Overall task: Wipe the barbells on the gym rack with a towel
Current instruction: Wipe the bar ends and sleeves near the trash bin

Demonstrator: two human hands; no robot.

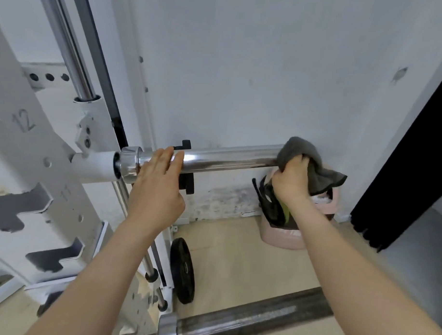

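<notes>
Wall (243, 68): pale grey, scuffed and stained low down; the frame is filled by it from 12 to 3 o'clock.

Gym rack (39, 161): white upright, stamped 12 and 11, cut with hook slots; placed at 9 o'clock. A polished guide rod is seen running up from it toward 11 o'clock.

Floor (236, 263): light wood tone, seen from 4 to 6 o'clock.

Dark barbell (247, 316): dull, worn sleeve, laid across the frame at 6 o'clock, nearest the camera.

Chrome barbell (227, 160): bright sleeve, held level on the rack, run from the collar at 9 o'clock through the centre toward 3 o'clock.

Pink bin (280, 237): set on the floor against the wall at 4 o'clock, filled with black straps and other items.

Weight plate (182, 271): black, stood on edge on the floor at 6 o'clock, beside the rack base.

Left hand (156, 187): released, fingers straight, laid flat on the chrome sleeve just beside the collar.

Right hand (292, 180): clenched around the towel at 3 o'clock.

Towel (300, 150): dark grey, bunched over the far end of the chrome sleeve, one corner left hanging toward the bin.
</notes>
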